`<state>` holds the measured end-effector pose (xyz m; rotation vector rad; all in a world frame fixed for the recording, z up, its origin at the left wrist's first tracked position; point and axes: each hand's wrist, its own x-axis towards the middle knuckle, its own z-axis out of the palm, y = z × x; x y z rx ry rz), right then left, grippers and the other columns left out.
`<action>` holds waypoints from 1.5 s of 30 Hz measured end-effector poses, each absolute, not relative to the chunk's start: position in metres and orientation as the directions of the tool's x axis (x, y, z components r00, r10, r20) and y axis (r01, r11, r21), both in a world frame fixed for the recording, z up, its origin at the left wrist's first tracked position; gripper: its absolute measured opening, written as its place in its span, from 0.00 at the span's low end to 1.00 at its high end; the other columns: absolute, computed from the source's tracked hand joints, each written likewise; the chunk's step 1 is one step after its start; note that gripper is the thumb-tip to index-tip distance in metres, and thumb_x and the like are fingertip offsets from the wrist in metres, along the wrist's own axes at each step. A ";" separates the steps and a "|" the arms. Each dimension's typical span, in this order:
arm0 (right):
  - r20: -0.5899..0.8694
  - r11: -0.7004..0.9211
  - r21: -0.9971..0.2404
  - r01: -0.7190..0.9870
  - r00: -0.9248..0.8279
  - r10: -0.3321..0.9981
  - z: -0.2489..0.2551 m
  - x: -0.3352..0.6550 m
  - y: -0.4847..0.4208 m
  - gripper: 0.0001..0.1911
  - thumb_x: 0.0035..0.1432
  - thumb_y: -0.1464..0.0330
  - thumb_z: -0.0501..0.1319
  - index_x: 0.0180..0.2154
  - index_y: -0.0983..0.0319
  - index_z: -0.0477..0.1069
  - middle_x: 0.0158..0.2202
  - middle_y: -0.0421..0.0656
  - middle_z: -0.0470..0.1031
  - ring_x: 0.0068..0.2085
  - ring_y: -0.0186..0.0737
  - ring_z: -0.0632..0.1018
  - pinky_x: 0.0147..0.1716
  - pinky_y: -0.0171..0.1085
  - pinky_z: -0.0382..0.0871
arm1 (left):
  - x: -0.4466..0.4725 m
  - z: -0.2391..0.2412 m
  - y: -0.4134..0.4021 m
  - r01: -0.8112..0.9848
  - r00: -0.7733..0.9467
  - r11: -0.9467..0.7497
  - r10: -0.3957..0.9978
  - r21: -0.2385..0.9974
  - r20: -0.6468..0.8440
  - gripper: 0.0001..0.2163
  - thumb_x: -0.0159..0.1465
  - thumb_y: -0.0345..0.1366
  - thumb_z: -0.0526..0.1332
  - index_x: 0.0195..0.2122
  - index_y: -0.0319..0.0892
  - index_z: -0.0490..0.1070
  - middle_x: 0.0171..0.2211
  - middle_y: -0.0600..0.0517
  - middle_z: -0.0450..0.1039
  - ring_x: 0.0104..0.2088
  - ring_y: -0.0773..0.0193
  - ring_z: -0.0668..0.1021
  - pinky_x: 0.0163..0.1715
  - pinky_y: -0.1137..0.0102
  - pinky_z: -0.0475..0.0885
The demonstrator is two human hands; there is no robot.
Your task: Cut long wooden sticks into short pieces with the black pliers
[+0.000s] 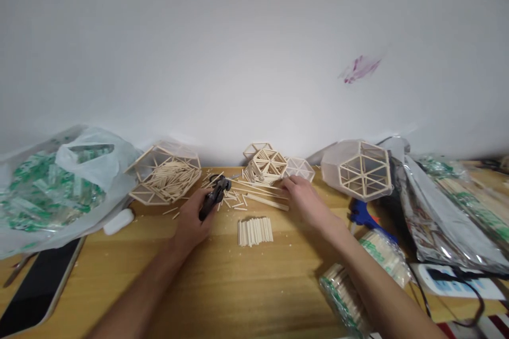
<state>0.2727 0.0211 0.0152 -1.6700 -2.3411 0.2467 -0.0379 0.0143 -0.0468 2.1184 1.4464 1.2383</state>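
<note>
My left hand (193,219) is closed around a black hand tool (215,197) that looks like cutting pliers, its head pointing toward the wall. Several long thin wooden sticks (264,201) lie to its right, and the fingers of my right hand (301,197) are closed at their right ends; the exact grip is partly hidden. Short cut stick pieces (237,205) are scattered between my hands. Nearer to me, a neat row of short sticks (255,231) lies side by side on the wooden table (222,286).
Stick-framed containers (165,172) stand along the wall, one full of cut pieces; another frame (363,169) is at right. A plastic bag (115,169) and phone (40,280) lie left. A blue glue gun (368,217), wrapped stick bundles (345,296) and a power strip (461,282) lie right.
</note>
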 end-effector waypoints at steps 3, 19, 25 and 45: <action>0.123 0.355 -0.440 0.825 -0.336 0.934 0.035 0.271 0.017 0.07 0.65 0.77 0.57 0.36 0.64 0.72 0.37 0.47 0.74 0.37 0.41 0.73 0.38 0.38 0.64 | -0.038 -0.044 0.013 0.620 0.118 -0.448 0.865 0.644 0.488 0.08 0.65 0.37 0.61 0.43 0.41 0.72 0.36 0.49 0.77 0.33 0.61 0.77 0.35 0.69 0.71; 0.109 0.080 -0.994 -0.080 -0.483 0.869 0.013 0.233 0.014 0.08 0.67 0.64 0.62 0.42 0.61 0.77 0.39 0.46 0.81 0.42 0.42 0.82 0.44 0.44 0.75 | -0.030 -0.036 0.006 0.677 0.122 -0.411 0.881 0.611 0.457 0.09 0.67 0.40 0.59 0.36 0.41 0.74 0.27 0.53 0.75 0.26 0.65 0.75 0.31 0.71 0.70; 0.014 -0.111 -0.964 -0.243 -0.464 0.886 0.005 0.232 0.012 0.08 0.62 0.64 0.66 0.37 0.62 0.75 0.30 0.43 0.78 0.29 0.36 0.77 0.31 0.36 0.70 | -0.025 -0.040 0.004 0.704 0.240 -0.504 0.832 0.501 0.501 0.09 0.65 0.37 0.59 0.44 0.42 0.73 0.34 0.50 0.78 0.32 0.60 0.80 0.36 0.69 0.74; 0.006 -0.028 -0.996 -0.081 -0.389 0.921 0.006 0.219 0.003 0.13 0.64 0.57 0.65 0.38 0.61 0.74 0.20 0.33 0.60 0.21 0.29 0.59 0.19 0.32 0.49 | -0.011 -0.032 -0.006 0.706 0.305 -0.508 0.847 0.493 0.436 0.10 0.65 0.35 0.58 0.47 0.44 0.69 0.40 0.48 0.79 0.40 0.57 0.81 0.41 0.65 0.75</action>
